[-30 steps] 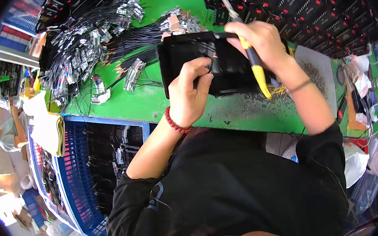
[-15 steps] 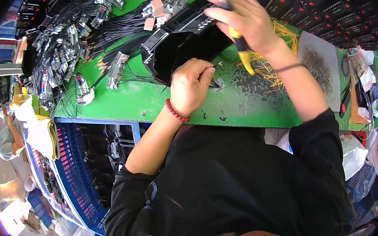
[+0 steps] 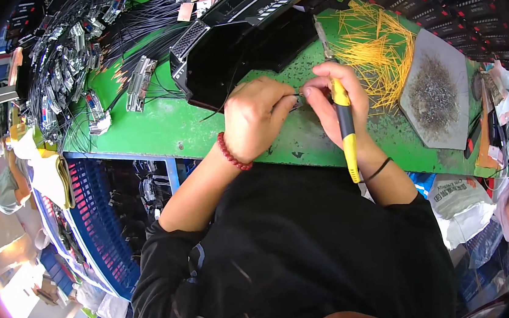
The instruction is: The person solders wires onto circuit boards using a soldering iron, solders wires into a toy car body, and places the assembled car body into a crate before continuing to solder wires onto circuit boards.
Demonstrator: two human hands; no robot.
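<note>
My left hand (image 3: 258, 117), a red bead bracelet at its wrist, pinches the end of a thin black wire (image 3: 232, 87). Facing it, my right hand (image 3: 340, 98) has its thumb and fingertip at the same wire end, with almost no gap between the hands. A soldering iron (image 3: 346, 125) with a yellow and black handle lies across the right hand's fingers, its metal tip pointing away from me. Just beyond both hands rests a black plastic housing (image 3: 242, 34), its hollow side toward me; the wire runs toward it. What exactly the fingertips pinch is too small to see.
Yellow sticks (image 3: 379, 49) lie beside a grey sheet (image 3: 435, 92) with dark specks. Bundled black wires with silvery parts (image 3: 74, 72) cover the far left of the green table (image 3: 159, 128). Black housings (image 3: 456, 23) stack at far right; a blue crate (image 3: 98, 217) stands lower left.
My right hand has come down and toward me with the soldering iron, meeting the left hand's fingertips. The left hand keeps its pinch. The whole view has shifted slightly.
</note>
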